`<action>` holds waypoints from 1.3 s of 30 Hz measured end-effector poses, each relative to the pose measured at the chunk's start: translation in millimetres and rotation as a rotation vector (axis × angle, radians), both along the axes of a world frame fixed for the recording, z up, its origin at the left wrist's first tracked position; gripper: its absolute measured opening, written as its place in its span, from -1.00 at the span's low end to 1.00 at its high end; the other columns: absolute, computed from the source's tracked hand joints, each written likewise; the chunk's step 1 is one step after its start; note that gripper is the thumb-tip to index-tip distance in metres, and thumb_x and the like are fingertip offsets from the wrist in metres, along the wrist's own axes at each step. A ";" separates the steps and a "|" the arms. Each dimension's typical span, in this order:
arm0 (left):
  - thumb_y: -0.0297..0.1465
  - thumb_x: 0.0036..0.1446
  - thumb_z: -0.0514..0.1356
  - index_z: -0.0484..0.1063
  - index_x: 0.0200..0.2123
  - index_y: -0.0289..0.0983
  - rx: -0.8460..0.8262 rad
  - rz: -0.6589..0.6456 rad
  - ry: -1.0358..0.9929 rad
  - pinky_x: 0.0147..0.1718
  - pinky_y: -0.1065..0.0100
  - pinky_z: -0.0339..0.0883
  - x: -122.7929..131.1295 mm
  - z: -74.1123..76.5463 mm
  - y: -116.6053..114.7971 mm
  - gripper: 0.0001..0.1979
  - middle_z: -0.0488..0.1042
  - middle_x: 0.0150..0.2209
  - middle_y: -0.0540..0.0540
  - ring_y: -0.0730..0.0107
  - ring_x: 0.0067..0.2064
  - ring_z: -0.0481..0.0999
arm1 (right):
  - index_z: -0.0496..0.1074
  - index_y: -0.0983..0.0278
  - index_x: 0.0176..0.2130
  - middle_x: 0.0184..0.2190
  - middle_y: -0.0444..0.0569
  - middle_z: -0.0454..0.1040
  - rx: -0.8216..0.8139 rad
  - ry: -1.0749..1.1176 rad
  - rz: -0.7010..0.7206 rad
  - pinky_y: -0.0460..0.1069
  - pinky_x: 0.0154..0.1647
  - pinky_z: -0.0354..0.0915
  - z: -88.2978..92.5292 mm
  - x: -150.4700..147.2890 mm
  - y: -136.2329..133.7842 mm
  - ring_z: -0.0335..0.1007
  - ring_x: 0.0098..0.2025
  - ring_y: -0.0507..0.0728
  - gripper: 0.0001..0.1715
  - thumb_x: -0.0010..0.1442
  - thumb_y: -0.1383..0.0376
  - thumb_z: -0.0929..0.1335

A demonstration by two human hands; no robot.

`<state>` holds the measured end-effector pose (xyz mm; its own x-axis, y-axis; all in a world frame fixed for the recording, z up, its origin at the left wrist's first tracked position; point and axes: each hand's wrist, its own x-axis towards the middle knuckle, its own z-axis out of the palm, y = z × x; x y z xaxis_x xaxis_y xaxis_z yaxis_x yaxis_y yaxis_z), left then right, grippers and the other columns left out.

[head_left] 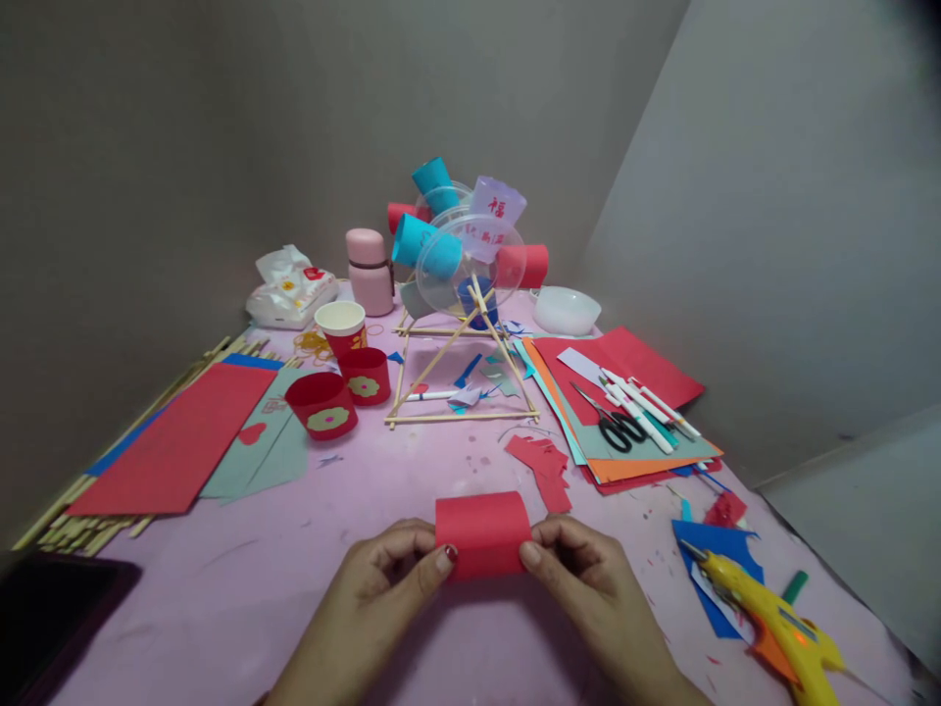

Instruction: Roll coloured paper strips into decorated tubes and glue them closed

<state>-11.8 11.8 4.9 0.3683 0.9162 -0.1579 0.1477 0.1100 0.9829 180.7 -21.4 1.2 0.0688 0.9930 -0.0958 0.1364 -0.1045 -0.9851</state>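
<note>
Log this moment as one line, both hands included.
left hand: holds curled red paper, left end | right hand: holds its right end | right side: yellow glue gun, scissors

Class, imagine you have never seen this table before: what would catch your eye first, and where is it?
Probably the stick frame at the table's middle, topped by clear plastic discs with blue, red and lilac pieces around them. Nearer, a curled red paper is held at its ends by the left hand and right hand. A yellow glue gun stands out at the lower right.
</note>
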 end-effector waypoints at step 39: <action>-0.35 0.12 0.14 0.50 -0.39 -0.24 0.227 -0.002 0.151 -0.31 0.39 0.35 -1.9 -3.5 -4.1 -0.85 0.54 -0.36 -0.05 0.34 -0.31 0.50 | 0.37 0.27 -0.48 -0.55 -0.18 0.21 0.141 -0.056 0.013 -0.10 -0.50 0.10 -9.8 5.9 0.2 0.12 -0.50 0.03 -0.75 0.10 0.15 0.35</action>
